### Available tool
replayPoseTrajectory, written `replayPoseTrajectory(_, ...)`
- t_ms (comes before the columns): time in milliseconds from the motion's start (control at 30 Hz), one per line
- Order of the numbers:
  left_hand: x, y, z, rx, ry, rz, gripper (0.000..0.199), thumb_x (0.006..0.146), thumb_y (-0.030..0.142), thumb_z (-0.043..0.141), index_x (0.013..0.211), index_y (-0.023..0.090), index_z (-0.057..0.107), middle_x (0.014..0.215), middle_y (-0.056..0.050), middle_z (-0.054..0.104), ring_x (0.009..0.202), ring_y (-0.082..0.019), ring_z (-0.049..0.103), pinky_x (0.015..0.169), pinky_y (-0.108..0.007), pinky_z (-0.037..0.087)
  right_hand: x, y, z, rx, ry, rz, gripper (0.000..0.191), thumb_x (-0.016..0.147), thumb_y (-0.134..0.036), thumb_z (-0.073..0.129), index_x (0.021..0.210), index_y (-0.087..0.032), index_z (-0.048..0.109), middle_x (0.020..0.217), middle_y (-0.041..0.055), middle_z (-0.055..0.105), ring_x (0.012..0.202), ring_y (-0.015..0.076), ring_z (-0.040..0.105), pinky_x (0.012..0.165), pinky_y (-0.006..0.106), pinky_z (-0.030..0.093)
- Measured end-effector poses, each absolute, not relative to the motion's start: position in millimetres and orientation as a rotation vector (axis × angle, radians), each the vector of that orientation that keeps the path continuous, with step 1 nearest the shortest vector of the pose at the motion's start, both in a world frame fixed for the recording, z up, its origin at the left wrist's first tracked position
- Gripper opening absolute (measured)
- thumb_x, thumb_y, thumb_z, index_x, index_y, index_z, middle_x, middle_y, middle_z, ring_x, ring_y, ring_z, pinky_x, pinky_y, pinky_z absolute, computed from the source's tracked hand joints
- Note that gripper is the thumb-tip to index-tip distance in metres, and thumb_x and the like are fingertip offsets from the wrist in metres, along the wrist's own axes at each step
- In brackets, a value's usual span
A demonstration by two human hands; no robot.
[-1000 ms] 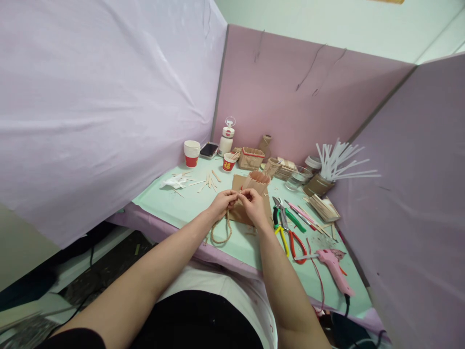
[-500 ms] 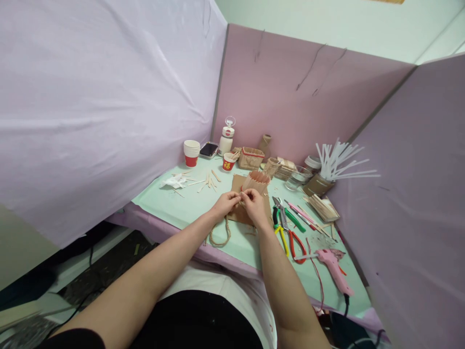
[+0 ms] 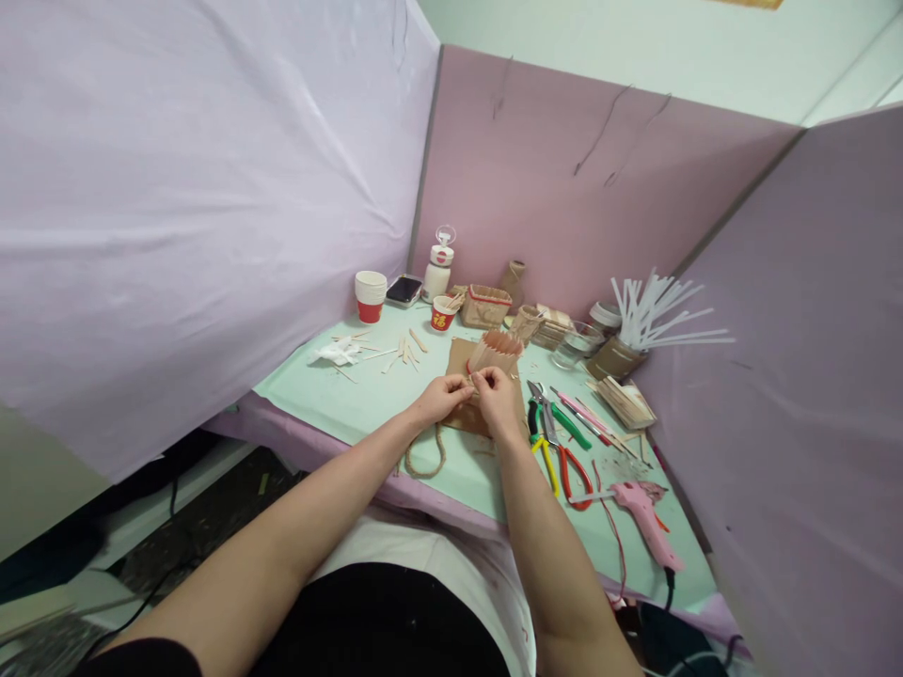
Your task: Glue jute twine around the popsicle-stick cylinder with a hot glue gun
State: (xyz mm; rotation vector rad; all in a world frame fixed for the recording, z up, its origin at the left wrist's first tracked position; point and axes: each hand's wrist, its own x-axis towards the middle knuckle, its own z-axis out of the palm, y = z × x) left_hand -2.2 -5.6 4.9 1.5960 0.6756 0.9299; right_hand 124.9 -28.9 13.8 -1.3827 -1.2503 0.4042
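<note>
My left hand [image 3: 446,397] and my right hand [image 3: 495,395] meet at the fingertips over a brown cardboard piece [image 3: 466,420]. Both are closed in a pinch; what lies between the fingers is too small to make out. A loop of braided twine [image 3: 427,473] lies at the table's front edge and runs up under my left hand. Just behind my hands stands a round holder of wooden sticks [image 3: 496,350], with a red band low on its side, partly covered by my fingers.
To the right lie pliers [image 3: 575,480], pens [image 3: 579,414] and a pink glue gun [image 3: 649,522]. White glue sticks [image 3: 649,315] fill a holder behind them. Paper cups [image 3: 371,297], a phone [image 3: 404,290], a bottle [image 3: 437,279] and a stick basket [image 3: 486,307] line the back. Loose sticks [image 3: 407,351] lie left.
My fingertips have shifted slightly against each other, with the left hand a little lower and flatter. The view has moved slightly; the things on the table stay put.
</note>
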Motion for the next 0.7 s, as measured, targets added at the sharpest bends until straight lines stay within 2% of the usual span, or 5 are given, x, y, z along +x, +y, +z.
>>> replayPoseTrajectory(200,-1.4,-7.5,7.4,1.610,0.649,0.904,0.034,0.073,0.047,0.060,0.063,0.016,0.050,0.050,0.007,0.043,0.047,-0.007,0.038,0.048,-0.021,0.028,127.8,-27.0,12.3,-1.403,-1.191,0.371,0.014,0.070,-0.033,0.052,0.064,-0.020,0.051,0.066,-0.0004,0.055,0.065,0.0162,0.049,0.065,0.029,0.038)
replayPoseTrajectory(367,-2.2,-12.2,9.1,1.625,0.568,0.795,0.038,0.074,0.050,0.060,0.062,0.017,0.047,0.046,0.008,0.039,0.041,-0.006,0.032,0.043,-0.020,0.023,134.6,-26.5,15.2,-1.437,-1.094,0.300,0.014,0.072,-0.033,0.050,0.064,-0.021,0.049,0.064,-0.0011,0.053,0.063,0.0160,0.046,0.065,0.029,0.036)
replayPoseTrajectory(500,-4.1,-13.1,11.3,1.591,0.464,0.738,0.040,0.074,0.052,0.060,0.063,0.016,0.046,0.050,0.006,0.045,0.043,-0.005,0.035,0.043,-0.020,0.023,132.4,-26.3,14.8,-1.430,-1.072,0.274,0.012,0.072,-0.030,0.051,0.065,-0.021,0.049,0.067,-0.0008,0.054,0.066,0.0160,0.046,0.068,0.030,0.036)
replayPoseTrajectory(700,-4.1,-15.7,13.4,1.568,0.481,0.769,0.038,0.075,0.050,0.061,0.064,0.016,0.049,0.050,0.006,0.045,0.043,-0.005,0.035,0.044,-0.020,0.025,136.1,-25.2,13.7,-1.341,-1.087,0.393,0.015,0.074,-0.034,0.053,0.067,-0.021,0.050,0.064,-0.0026,0.053,0.062,0.0142,0.047,0.063,0.028,0.039)
